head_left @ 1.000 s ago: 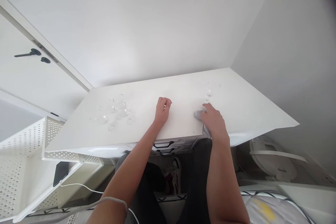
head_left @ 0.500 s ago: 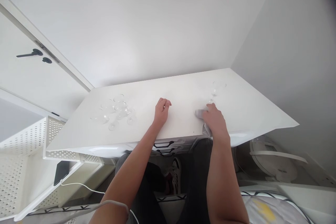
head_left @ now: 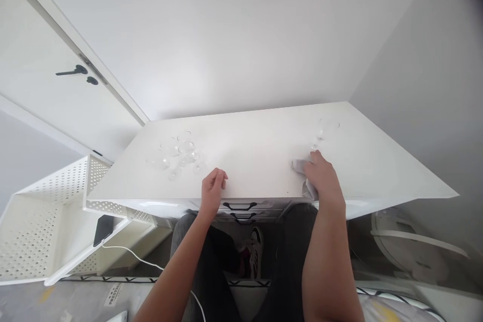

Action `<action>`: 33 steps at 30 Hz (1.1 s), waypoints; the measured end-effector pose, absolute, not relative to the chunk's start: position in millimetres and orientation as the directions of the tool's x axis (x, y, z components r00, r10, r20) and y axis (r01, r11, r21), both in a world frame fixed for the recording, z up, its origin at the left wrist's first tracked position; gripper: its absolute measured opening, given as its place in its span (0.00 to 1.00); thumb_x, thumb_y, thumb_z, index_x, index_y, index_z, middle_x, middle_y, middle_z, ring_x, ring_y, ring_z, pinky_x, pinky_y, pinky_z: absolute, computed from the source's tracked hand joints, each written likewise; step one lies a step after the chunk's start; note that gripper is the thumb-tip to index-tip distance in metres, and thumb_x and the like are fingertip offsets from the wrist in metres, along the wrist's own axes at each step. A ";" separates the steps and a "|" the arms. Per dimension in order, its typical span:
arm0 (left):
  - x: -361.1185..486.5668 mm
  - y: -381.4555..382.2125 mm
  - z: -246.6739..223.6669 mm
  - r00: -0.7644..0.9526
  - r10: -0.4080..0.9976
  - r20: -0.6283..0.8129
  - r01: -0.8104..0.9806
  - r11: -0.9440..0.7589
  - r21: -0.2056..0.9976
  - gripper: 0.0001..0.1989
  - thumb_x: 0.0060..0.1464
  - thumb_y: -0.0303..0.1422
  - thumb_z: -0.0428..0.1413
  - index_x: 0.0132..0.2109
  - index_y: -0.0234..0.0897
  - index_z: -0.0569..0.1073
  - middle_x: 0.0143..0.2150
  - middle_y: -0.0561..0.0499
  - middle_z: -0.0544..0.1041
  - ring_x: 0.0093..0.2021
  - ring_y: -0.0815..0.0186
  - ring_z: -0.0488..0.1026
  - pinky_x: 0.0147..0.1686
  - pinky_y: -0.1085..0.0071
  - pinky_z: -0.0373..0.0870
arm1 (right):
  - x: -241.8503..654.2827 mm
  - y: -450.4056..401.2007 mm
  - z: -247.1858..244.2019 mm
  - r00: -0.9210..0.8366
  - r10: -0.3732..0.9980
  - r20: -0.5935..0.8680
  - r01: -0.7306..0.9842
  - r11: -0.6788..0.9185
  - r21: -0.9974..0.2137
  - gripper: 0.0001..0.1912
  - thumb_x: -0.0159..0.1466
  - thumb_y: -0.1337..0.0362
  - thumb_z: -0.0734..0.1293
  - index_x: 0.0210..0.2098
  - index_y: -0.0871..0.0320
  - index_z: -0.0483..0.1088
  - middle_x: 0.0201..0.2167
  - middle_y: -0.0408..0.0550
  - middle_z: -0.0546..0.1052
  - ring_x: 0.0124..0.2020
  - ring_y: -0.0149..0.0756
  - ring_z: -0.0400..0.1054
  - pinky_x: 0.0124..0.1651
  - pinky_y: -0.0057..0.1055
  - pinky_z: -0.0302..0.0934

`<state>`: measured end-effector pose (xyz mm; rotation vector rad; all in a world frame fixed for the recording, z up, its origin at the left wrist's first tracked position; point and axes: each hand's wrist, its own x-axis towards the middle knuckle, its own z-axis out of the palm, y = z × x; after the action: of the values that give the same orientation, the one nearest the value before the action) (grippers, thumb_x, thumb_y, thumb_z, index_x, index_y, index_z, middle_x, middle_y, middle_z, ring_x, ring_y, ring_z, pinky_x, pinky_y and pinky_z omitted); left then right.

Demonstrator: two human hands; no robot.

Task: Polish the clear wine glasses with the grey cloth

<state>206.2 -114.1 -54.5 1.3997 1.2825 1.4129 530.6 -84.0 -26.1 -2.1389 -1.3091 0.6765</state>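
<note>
My right hand (head_left: 323, 175) rests near the front right of the white tabletop, fingers closed on a crumpled grey cloth (head_left: 300, 165) whose folds hang out to its left and below. Just beyond its fingertips are clear glass pieces (head_left: 320, 135), faint against the white; I cannot tell whether the fingers touch them. Curled into a loose fist, my left hand (head_left: 213, 190) is at the front edge with nothing visible in it. To its upper left stands a cluster of several clear stemmed glasses (head_left: 185, 148).
The white tabletop (head_left: 256, 156) meets a wall behind. Black-handled drawers (head_left: 240, 206) lie below its front edge, close to my knees. At left, a white perforated shelf unit (head_left: 68, 206) holds a dark phone (head_left: 103, 230) with a white cable. A round white appliance (head_left: 411, 246) sits lower right.
My left hand has come back toward the front edge and lower left. My right hand stays on the cloth beside the glass. The whole view has shifted slightly.
</note>
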 end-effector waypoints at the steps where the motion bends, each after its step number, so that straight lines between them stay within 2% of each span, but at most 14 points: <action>1: 198.5 -116.7 -57.1 -0.187 0.963 0.194 0.030 -0.191 0.981 0.19 0.70 0.43 0.54 0.31 0.37 0.72 0.27 0.54 0.63 0.28 0.68 0.59 0.32 0.70 0.57 | 531.7 -83.2 -28.5 0.403 0.906 -0.128 0.635 -0.377 -0.675 0.34 0.63 0.60 0.61 0.68 0.61 0.66 0.68 0.67 0.69 0.66 0.62 0.66 0.67 0.55 0.60; 3: 185.3 -119.1 -59.9 -0.302 0.947 0.109 -0.209 -0.178 0.962 0.17 0.67 0.42 0.58 0.32 0.36 0.72 0.29 0.54 0.64 0.28 0.70 0.59 0.31 0.71 0.58 | 534.1 -82.0 -33.8 0.406 0.907 -0.110 0.631 -0.365 -0.685 0.34 0.62 0.60 0.61 0.68 0.61 0.67 0.66 0.68 0.72 0.66 0.62 0.68 0.67 0.56 0.61; 6: 172.4 -119.1 -57.3 -0.356 0.934 -0.044 -0.520 -0.159 0.839 0.12 0.63 0.39 0.62 0.35 0.37 0.72 0.32 0.54 0.65 0.28 0.72 0.61 0.32 0.73 0.64 | 536.9 -83.6 -39.0 0.406 0.910 -0.079 0.622 -0.339 -0.706 0.35 0.62 0.60 0.61 0.68 0.58 0.68 0.63 0.65 0.75 0.66 0.61 0.68 0.66 0.59 0.62; 10: 166.9 -118.0 -49.4 -0.395 0.890 -0.228 -0.712 -0.140 0.688 0.09 0.61 0.35 0.63 0.45 0.40 0.72 0.36 0.52 0.70 0.31 0.71 0.69 0.35 0.73 0.70 | 536.1 -93.0 -32.3 0.315 0.949 -0.006 0.661 -0.224 -0.717 0.34 0.64 0.61 0.60 0.70 0.52 0.68 0.70 0.54 0.69 0.72 0.57 0.61 0.70 0.57 0.58; 12: 166.7 -117.4 -46.9 -0.400 0.871 -0.285 -0.734 -0.119 0.669 0.12 0.63 0.35 0.62 0.52 0.42 0.71 0.41 0.48 0.75 0.35 0.69 0.73 0.38 0.71 0.73 | 533.0 -98.8 -23.6 0.261 0.965 -0.011 0.686 -0.193 -0.702 0.34 0.65 0.61 0.59 0.70 0.51 0.67 0.69 0.52 0.71 0.71 0.55 0.62 0.69 0.53 0.60; 14: 166.3 -116.8 -45.3 -0.378 0.875 -0.303 -0.739 -0.088 0.668 0.18 0.65 0.37 0.61 0.58 0.45 0.69 0.50 0.42 0.77 0.39 0.68 0.77 0.42 0.69 0.76 | 528.0 -104.2 -13.8 0.193 0.980 -0.045 0.719 -0.173 -0.673 0.31 0.66 0.62 0.60 0.68 0.51 0.69 0.62 0.54 0.77 0.63 0.54 0.70 0.61 0.46 0.66; 17: 163.9 -115.2 -42.2 -0.314 0.909 -0.273 -0.742 -0.056 0.668 0.26 0.67 0.43 0.60 0.66 0.50 0.62 0.61 0.37 0.76 0.51 0.62 0.81 0.51 0.64 0.78 | 517.8 -111.6 -1.2 0.029 0.996 -0.080 0.779 -0.072 -0.623 0.18 0.67 0.61 0.60 0.51 0.53 0.77 0.43 0.54 0.82 0.43 0.48 0.76 0.43 0.37 0.66; 19: 161.5 -113.0 -38.5 -0.266 0.936 -0.231 -0.751 -0.051 0.659 0.28 0.67 0.45 0.58 0.69 0.51 0.60 0.65 0.35 0.74 0.59 0.58 0.79 0.56 0.60 0.77 | 510.4 -115.4 5.2 -0.054 0.995 -0.081 0.795 -0.006 -0.607 0.13 0.69 0.60 0.59 0.38 0.53 0.75 0.33 0.51 0.80 0.33 0.43 0.72 0.35 0.34 0.60; 20: 160.4 -111.4 -36.2 -0.245 0.947 -0.208 -0.756 -0.052 0.653 0.28 0.68 0.46 0.58 0.69 0.50 0.60 0.66 0.35 0.73 0.62 0.56 0.77 0.58 0.59 0.76 | 506.9 -116.6 8.0 -0.077 0.994 -0.079 0.789 0.012 -0.614 0.13 0.69 0.59 0.59 0.34 0.53 0.73 0.30 0.49 0.78 0.29 0.40 0.69 0.32 0.33 0.57; 23: 159.0 -106.1 -29.0 -0.198 0.968 -0.152 -0.765 -0.055 0.641 0.24 0.69 0.47 0.55 0.66 0.45 0.65 0.69 0.34 0.71 0.68 0.55 0.73 0.62 0.59 0.74 | 499.0 -116.7 14.7 -0.068 0.996 -0.059 0.733 0.010 -0.680 0.12 0.70 0.57 0.59 0.35 0.52 0.72 0.28 0.46 0.77 0.28 0.38 0.67 0.31 0.32 0.55; 28: 168.3 -108.1 -21.2 -0.193 0.972 -0.131 -0.760 -0.064 0.647 0.16 0.70 0.44 0.54 0.57 0.39 0.72 0.72 0.38 0.69 0.71 0.55 0.69 0.67 0.57 0.71 | 496.7 -108.3 14.6 0.083 0.995 -0.048 0.674 -0.091 -0.733 0.13 0.67 0.53 0.62 0.31 0.52 0.70 0.26 0.44 0.75 0.29 0.39 0.67 0.32 0.32 0.55; 31: 185.8 -115.2 -14.8 -0.150 0.976 -0.158 -0.735 -0.003 0.678 0.18 0.69 0.45 0.56 0.58 0.39 0.72 0.71 0.38 0.70 0.71 0.53 0.69 0.68 0.54 0.69 | 497.4 -100.7 5.7 0.146 0.986 -0.078 0.536 -0.145 -0.832 0.12 0.65 0.52 0.64 0.38 0.52 0.73 0.28 0.45 0.79 0.30 0.40 0.70 0.34 0.33 0.58; 33: 202.7 -115.4 -8.7 -0.088 0.984 -0.153 -0.706 0.047 0.706 0.22 0.67 0.47 0.57 0.60 0.39 0.72 0.69 0.37 0.72 0.70 0.50 0.70 0.69 0.51 0.69 | 495.6 -94.7 -2.7 0.185 0.978 -0.097 0.383 -0.163 -0.909 0.15 0.64 0.50 0.65 0.44 0.52 0.74 0.29 0.45 0.81 0.30 0.41 0.71 0.34 0.33 0.60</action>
<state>202.7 -115.4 -8.7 0.4758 0.7589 1.4998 495.6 -94.7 -2.7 -1.6803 -1.3045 0.9602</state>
